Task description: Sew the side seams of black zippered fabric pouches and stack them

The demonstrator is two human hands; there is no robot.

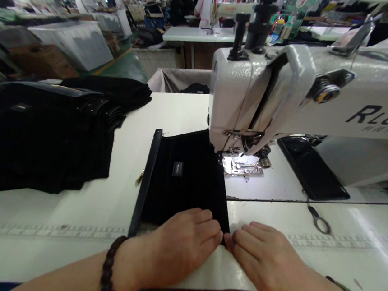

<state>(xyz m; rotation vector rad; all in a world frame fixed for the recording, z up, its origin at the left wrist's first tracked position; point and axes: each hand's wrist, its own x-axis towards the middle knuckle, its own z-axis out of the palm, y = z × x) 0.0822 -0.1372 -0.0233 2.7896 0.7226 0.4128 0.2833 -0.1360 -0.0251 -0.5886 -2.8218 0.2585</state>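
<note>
A black fabric pouch piece (190,190) lies flat on the table, with a small label patch, a dark trim strip down its left side and a gold zipper pull (139,177) beyond that strip. Its upper right edge reaches the presser foot (241,164) of the sewing machine (246,95). My left hand (185,240) rests over the near edge, fingers curled and closed on the lower right corner. Fingertips of my right hand (262,253) pinch the same corner from the right. The fingers' undersides are hidden.
Stacked black fabric pieces (45,137) lie on the left of the table. A phone (314,167) with a ring strap (319,221) is under the machine arm. A measuring tape (47,230) runs along the near side. People and other machines are farther back.
</note>
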